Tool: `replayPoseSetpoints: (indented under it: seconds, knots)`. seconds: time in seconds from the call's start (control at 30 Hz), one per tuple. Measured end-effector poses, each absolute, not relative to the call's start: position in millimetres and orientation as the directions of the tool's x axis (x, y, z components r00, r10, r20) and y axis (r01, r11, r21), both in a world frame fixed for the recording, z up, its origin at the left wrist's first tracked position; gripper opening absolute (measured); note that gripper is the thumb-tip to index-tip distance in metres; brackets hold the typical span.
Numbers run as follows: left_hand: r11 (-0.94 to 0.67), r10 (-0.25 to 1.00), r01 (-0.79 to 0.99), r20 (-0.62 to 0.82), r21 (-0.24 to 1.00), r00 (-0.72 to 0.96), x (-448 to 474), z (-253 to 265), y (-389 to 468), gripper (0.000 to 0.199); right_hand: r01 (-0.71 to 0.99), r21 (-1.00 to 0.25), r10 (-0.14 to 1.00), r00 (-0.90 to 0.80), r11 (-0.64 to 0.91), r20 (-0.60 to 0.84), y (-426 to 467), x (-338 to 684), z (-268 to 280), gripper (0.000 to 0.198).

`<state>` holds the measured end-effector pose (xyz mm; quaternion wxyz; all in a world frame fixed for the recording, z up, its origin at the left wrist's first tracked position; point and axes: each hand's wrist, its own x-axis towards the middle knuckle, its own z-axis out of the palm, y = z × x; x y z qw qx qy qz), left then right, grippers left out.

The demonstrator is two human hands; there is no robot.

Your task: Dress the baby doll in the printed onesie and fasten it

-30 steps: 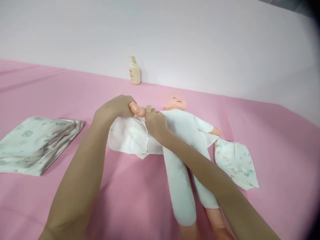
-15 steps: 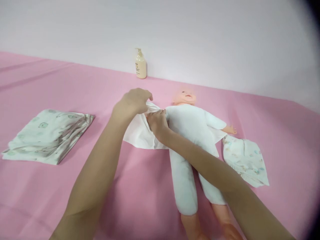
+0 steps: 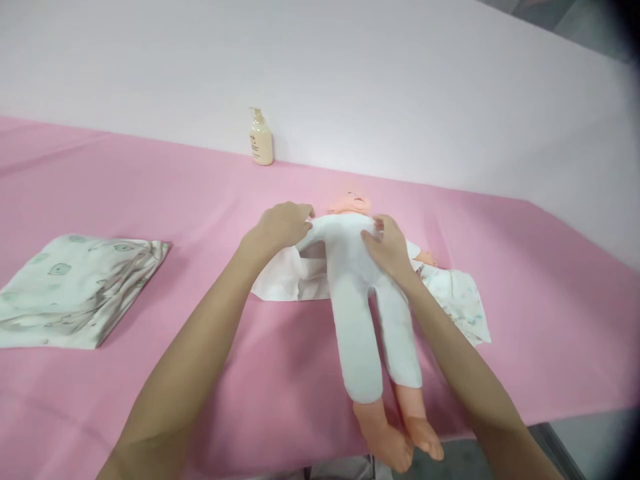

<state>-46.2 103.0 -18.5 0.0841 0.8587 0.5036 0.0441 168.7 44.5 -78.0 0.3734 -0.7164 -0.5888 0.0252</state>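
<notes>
A baby doll (image 3: pixel 350 250) with a white cloth body lies on its back, its feet at the table's front edge. Its arm on the left side reaches under my left hand (image 3: pixel 284 225), whose bent fingers close around it; the doll's own hand is hidden there. My right hand (image 3: pixel 390 248) rests on the doll's chest near the other shoulder, thumb and fingers apart. Spread beneath the doll is a white cloth garment (image 3: pixel 277 280), showing mostly at the left. A patterned diaper (image 3: pixel 463 300) lies by the doll's right-hand side in view, partly behind my right forearm.
A folded printed cloth (image 3: pixel 75 287) lies at the left on the pink table cover (image 3: pixel 280 400). A cream pump bottle (image 3: pixel 262 141) stands at the back against the white wall (image 3: pixel 400 100). The table's front and right edges are in view.
My right hand has left the garment and the doll's left-side arm and moved right onto its chest. My left hand has come closer to the shoulder. The camera view has shifted.
</notes>
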Motion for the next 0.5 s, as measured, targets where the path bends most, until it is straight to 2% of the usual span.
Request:
replayPoseSetpoints:
  seconds: [0.07,0.13,0.2,0.27,0.33,0.37,0.43,0.5]
  knots:
    - [-0.487,0.867,0.854,-0.019,0.186,0.498,-43.3,-20.5,101.5,0.039,0.795,-0.586,0.827,0.428,-0.153,0.364,25.7,180.7,-92.2,0.048]
    - [-0.484,0.867,0.862,-0.046,0.150,0.496,-39.7,-20.9,99.0,0.039,0.691,-0.684,0.814,0.525,-0.235,0.251,9.0,186.6,-102.3,0.052]
    - [-0.476,0.872,0.872,-0.070,0.112,0.485,-37.8,-18.3,95.8,0.037,0.454,-0.849,0.841,0.541,-0.268,0.024,-4.1,189.2,-106.9,0.051]
    - [-0.447,0.887,0.891,-0.093,0.075,0.453,-38.7,-13.2,92.9,0.031,0.121,-0.949,0.874,0.437,-0.293,-0.214,-12.8,191.1,-106.4,0.044]
    - [-0.395,0.910,0.917,-0.112,0.054,0.398,-42.7,-7.4,91.8,0.027,-0.134,-0.938,0.876,0.335,-0.320,-0.347,-17.0,192.8,-102.6,0.034]
    - [-0.363,0.922,0.930,-0.124,0.056,0.367,-45.7,-5.0,92.4,0.026,-0.206,-0.922,0.867,0.320,-0.329,-0.381,-17.8,193.4,-100.1,0.029]
    - [-0.317,0.933,0.944,-0.150,0.096,0.328,-52.4,-2.0,96.1,0.028,-0.272,-0.901,0.857,0.306,-0.339,-0.415,-17.8,193.4,-96.2,0.024]
    - [-0.303,0.929,0.932,-0.154,0.201,0.335,-58.6,-2.3,102.6,0.031,-0.288,-0.893,0.863,0.277,-0.344,-0.422,-17.0,192.3,-95.2,0.023]
